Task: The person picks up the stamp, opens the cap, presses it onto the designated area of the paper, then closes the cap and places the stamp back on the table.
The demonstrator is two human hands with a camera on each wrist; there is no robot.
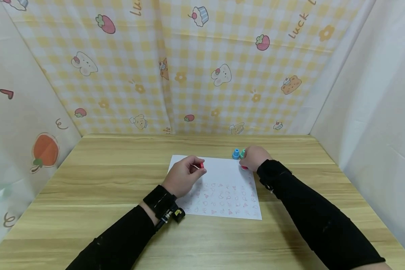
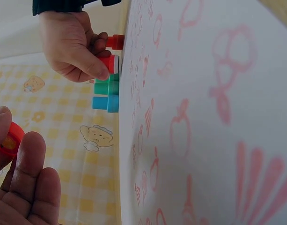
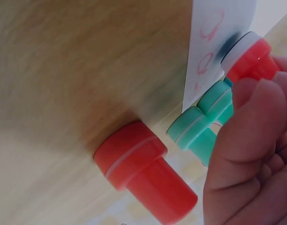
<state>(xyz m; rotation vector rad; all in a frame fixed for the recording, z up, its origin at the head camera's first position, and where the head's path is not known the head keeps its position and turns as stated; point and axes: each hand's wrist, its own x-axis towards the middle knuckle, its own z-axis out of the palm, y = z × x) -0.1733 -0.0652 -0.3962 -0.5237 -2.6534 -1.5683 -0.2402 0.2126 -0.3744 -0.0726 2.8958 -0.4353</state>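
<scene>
My right hand (image 1: 255, 158) pinches a red stamp (image 3: 253, 61) by its handle, its pale-rimmed face turned down over the paper's upper right corner; I cannot tell if it touches. Between thumb and fingertips my left hand (image 1: 183, 176) holds a small red cap (image 2: 11, 140), raised above the paper's left part. The white sheet of paper (image 1: 219, 170) carries rows of small red prints, such as fruit outlines and fan shapes, over its lower part and up its right side.
Another red stamp (image 3: 145, 173), capped, stands on the wooden table (image 1: 121, 161) right of the paper. Green stamps (image 3: 197, 129) and a blue stamp (image 1: 235, 154) stand behind the paper's far edge. A yellow checked curtain (image 1: 189, 56) hangs at the back.
</scene>
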